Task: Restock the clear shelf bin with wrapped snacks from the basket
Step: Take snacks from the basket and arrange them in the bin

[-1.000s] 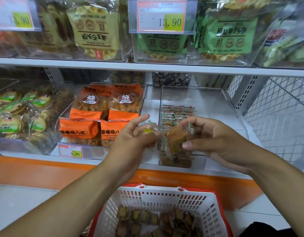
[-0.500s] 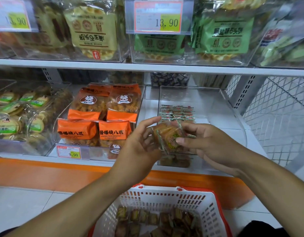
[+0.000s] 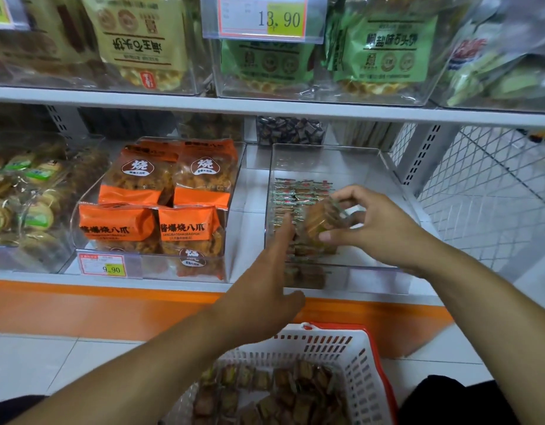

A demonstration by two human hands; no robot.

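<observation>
The clear shelf bin [image 3: 387, 167] stands on the lower shelf, right of centre, with several small wrapped snacks [image 3: 298, 191] lined along its left side. My right hand [image 3: 375, 225] reaches over the bin's front wall and grips a small stack of wrapped snacks [image 3: 318, 220] above that row. My left hand [image 3: 265, 277] hangs in front of the bin with straight fingers and holds nothing; its fingertips point at the bin's left front corner. Below, the white basket with a red rim [image 3: 363, 357] holds several more wrapped snacks [image 3: 283, 391].
A clear bin of orange snack bags [image 3: 160, 207] stands just left of the target bin, with a 9.90 price tag [image 3: 107, 265] on its front. More bins of biscuits sit at far left and on the shelf above. A white wire mesh panel [image 3: 485, 191] closes the right side.
My left hand let go of the snack stack and dropped lower, fingers straightened. My right hand carried the stack alone forward into the bin, over the snack row.
</observation>
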